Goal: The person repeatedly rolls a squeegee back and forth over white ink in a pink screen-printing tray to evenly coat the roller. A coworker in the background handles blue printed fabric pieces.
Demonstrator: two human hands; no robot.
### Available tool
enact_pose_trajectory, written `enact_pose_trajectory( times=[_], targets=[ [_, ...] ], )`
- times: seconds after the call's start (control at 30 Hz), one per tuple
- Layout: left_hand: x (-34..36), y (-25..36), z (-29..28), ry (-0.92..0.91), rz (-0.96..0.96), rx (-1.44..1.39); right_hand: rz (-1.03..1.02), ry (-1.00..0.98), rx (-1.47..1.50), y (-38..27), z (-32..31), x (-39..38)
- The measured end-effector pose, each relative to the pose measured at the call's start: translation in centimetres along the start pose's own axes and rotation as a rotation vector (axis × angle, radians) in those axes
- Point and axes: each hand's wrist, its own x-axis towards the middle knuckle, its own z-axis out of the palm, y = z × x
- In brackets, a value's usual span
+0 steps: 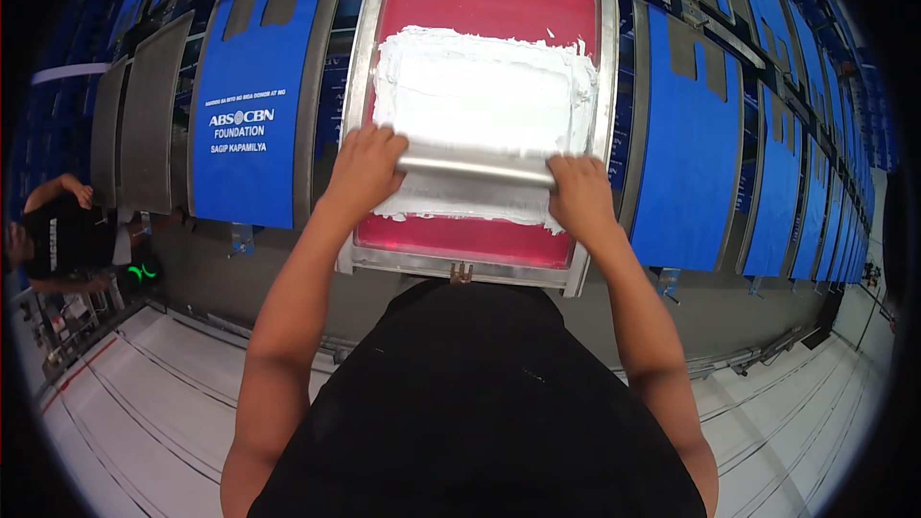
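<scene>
A screen printing frame [606, 86] with metal sides and red mesh [489, 0] lies in front of me. Thick white ink [480, 86] covers the middle of the mesh, with ragged ridges along its edges. Across the lower part of the ink lies a squeegee [475, 169] with a silvery bar handle. My left hand [369, 168] is wrapped round its left end, and my right hand [580, 194] grips the right end. Both hands are slightly blurred. The squeegee's lower edge and whatever lies beneath the screen are hidden.
Blue bag-shaped panels lie on grey boards on both sides, a printed one [249, 105] to the left and a plain one [686, 144] to the right. More rows continue beyond. Another person [72, 230] is at the far left. Rails run along the white floor [163, 403].
</scene>
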Motion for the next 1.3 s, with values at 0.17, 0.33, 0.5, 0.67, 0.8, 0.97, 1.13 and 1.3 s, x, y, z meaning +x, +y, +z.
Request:
enact_pose_trajectory(
  times=[0.17,0.33,0.5,0.67,0.8,0.97,1.13,1.3],
  targets=[
    [-6.8,3.3,0.6,-0.029,-0.013,-0.113,0.075,-0.060,0.059,-4.4,-0.6,-7.0],
    [-7.9,3.1,2.5,-0.067,-0.060,-0.151,0.140,-0.207,0.056,-4.2,0.0,-6.8],
    [-9.0,2.9,5.1,0.130,-0.003,-0.160,0.111,0.025,0.068,-3.5,3.2,-7.4],
    [9.1,-2.7,1.3,0.026,-0.172,-0.021,0.145,-0.101,-0.234,4.4,0.5,9.0],
    [14.2,-3.6,-2.0,-0.097,-0.211,0.000,0.130,-0.081,-0.174,5.4,-3.4,13.5],
    [-2.9,0.9,0.3,-0.176,-0.160,-0.129,0.135,-0.217,-0.066,-2.1,-1.9,-2.1],
    [-3.8,1.9,3.1,0.035,-0.069,-0.140,0.146,-0.084,-0.020,-1.3,2.4,-4.1],
    [11.6,-3.6,0.1,0.065,-0.128,0.031,0.116,-0.005,-0.167,5.0,-0.7,10.8]
  ],
)
